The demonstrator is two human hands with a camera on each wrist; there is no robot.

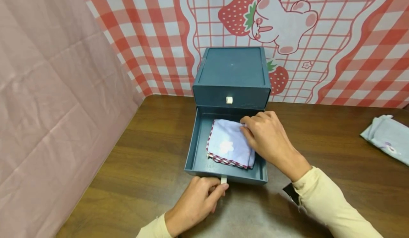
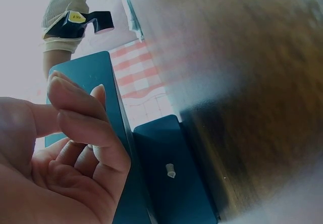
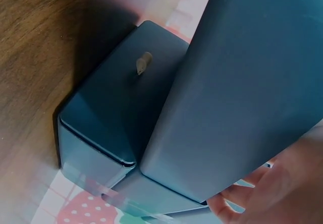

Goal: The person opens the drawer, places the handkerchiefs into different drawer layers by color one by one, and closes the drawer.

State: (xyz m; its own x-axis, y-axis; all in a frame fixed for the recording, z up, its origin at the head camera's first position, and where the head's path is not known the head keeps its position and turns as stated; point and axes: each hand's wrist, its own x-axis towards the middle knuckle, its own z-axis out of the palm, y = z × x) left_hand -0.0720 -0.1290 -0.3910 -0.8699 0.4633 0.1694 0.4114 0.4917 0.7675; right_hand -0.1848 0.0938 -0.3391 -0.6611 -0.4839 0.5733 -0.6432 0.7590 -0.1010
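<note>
In the head view, a middle drawer [image 1: 198, 152] stands pulled out of a blue-grey drawer cabinet [image 1: 231, 67]. My left hand [image 1: 195, 199] pinches its pale pull tab [image 1: 224, 179] between thumb and fingers. Inside the drawer lies a folded lavender handkerchief [image 1: 228, 142] with a white flower and a red-and-white edge. Reaching in from the right, my right hand [image 1: 270, 138] pinches the handkerchief's upper right edge. In the right wrist view its fingers [image 3: 237, 196] show past the drawer's side; the handkerchief is hidden there.
A closed top drawer with a pale knob [image 1: 229, 100] sits above, and a closed lower drawer [image 2: 169, 153] below. Another folded cloth [image 1: 388, 138], light grey-blue, lies at the table's far right. A checked curtain [image 1: 159, 35] hangs behind, a pink one [image 1: 57, 88] at left.
</note>
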